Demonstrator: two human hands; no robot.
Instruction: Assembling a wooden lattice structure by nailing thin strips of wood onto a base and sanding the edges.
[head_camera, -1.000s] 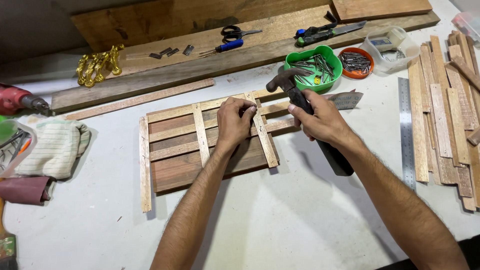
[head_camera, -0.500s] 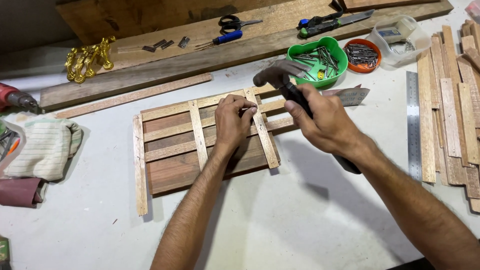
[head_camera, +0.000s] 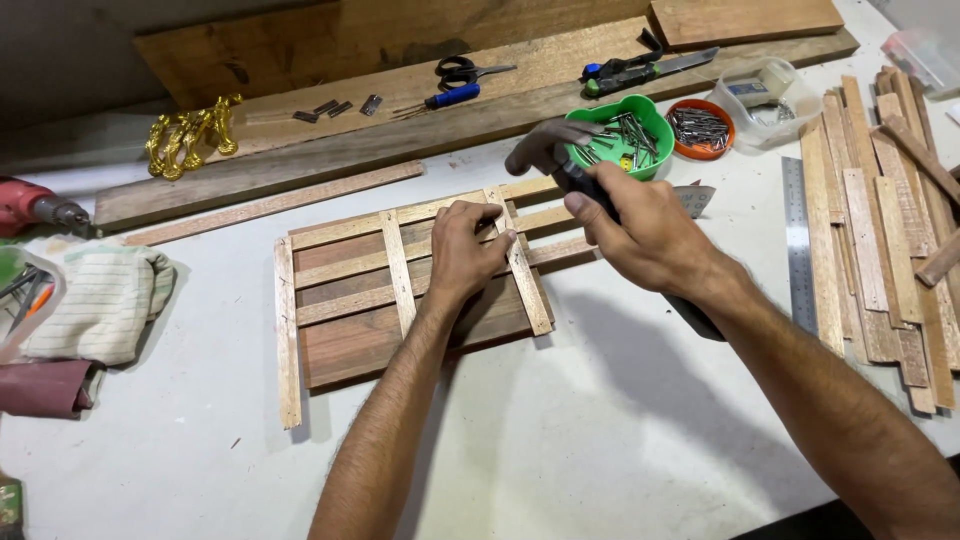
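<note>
Centrally on the white table lies a wooden lattice frame of thin slats over a darker board. Left hand rests on the frame, fingertips pinched together at the upper end of the rightmost upright slat; whether a nail sits between them cannot be told. Right hand is closed around the dark handle of a hammer, its head blurred above the frame's top right corner. Green bowl of nails just behind; steel ruler to the right.
</note>
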